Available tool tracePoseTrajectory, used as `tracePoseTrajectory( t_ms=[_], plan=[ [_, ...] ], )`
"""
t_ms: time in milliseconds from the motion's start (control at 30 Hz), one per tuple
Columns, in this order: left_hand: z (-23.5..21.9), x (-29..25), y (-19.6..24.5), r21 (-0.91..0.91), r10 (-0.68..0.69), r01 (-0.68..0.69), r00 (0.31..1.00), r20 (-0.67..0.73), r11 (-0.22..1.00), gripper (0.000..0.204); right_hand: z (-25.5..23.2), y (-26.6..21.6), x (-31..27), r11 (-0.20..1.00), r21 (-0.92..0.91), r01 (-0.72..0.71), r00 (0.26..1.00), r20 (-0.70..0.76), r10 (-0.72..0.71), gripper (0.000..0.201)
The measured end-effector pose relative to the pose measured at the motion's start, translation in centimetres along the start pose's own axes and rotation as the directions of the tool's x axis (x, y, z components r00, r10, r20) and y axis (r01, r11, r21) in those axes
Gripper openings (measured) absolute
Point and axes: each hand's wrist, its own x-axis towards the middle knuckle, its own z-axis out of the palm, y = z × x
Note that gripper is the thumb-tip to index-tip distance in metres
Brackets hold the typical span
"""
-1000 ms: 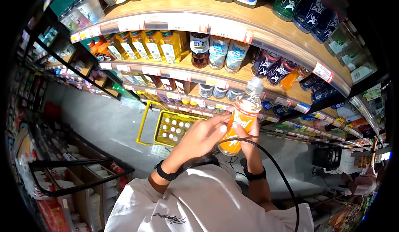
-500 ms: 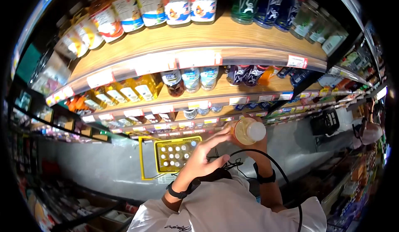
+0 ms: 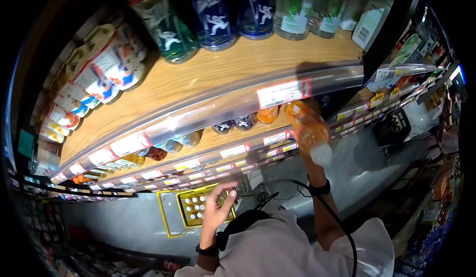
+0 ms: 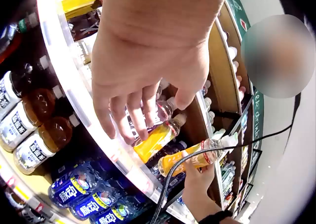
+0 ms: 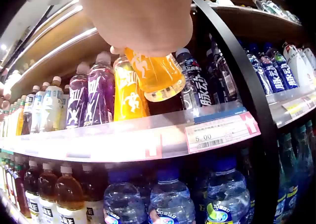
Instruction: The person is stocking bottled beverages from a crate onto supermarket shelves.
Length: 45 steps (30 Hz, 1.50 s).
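Note:
An orange drink bottle [image 3: 310,128] with a white cap is gripped by my right hand [image 3: 303,145], its base toward the shelf. In the right wrist view that bottle [image 5: 158,80], under my right hand [image 5: 143,26], hangs tilted at the shelf edge, beside a standing orange bottle [image 5: 129,93]. The left wrist view shows the held bottle [image 4: 190,157] in my right hand [image 4: 200,189] at the right of the shelved orange bottle [image 4: 155,141]. My left hand [image 3: 215,210] holds nothing, fingers loosely extended, above the yellow basket's near side; its palm [image 4: 148,66] fills the upper left wrist view.
A yellow basket [image 3: 173,202] with several white-capped bottles stands on the floor. Purple bottles [image 5: 99,93] and dark-blue-labelled bottles [image 5: 193,80] flank the orange one. A price tag [image 5: 222,132] lines the shelf edge. A black cable [image 3: 332,212] loops by my right arm.
My right hand has carried the bottle forward and right to the shelf, tilting its base toward it. My left hand has come away from the bottle, moving left and down. The head view has turned right.

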Motion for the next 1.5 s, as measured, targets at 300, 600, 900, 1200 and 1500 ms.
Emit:
tracePoseTrajectory(
  t_ms=[300, 600, 900, 1200, 1500],
  plan=[
    [4.3, 2.2, 0.8, 0.045, 0.006, -0.003, 0.998, -0.067, 0.999, 0.021, 2.5, 3.2, 4.0, 0.999, -0.027, -0.044, 0.998, 0.044, 0.045, 0.091],
    [5.9, 2.7, -0.2, -0.024, -0.032, 0.028, 0.981, -0.194, 0.999, 0.021, 2.9, 1.3, 7.1, 0.986, 0.079, -0.148, 0.964, 0.235, 0.126, 0.070],
    [6.6, 3.3, 0.4, -0.054, -0.069, 0.060, 0.981, -0.182, 0.997, 0.021, 3.1, 2.3, 6.5, 0.997, 0.043, -0.061, 0.993, 0.099, 0.057, 0.048],
    [6.4, 2.8, -2.3, -0.095, -0.142, 0.128, 0.977, -0.159, 0.987, 0.024, 2.3, 5.7, 4.6, 0.980, -0.194, 0.035, 0.983, 0.186, 0.002, 0.054],
    [3.9, -1.8, -14.8, -0.097, -0.283, 0.266, 0.920, -0.273, 0.959, 0.027, 2.3, 3.6, 2.5, 0.905, -0.362, 0.223, 0.972, 0.147, -0.181, 0.065]
  ],
)
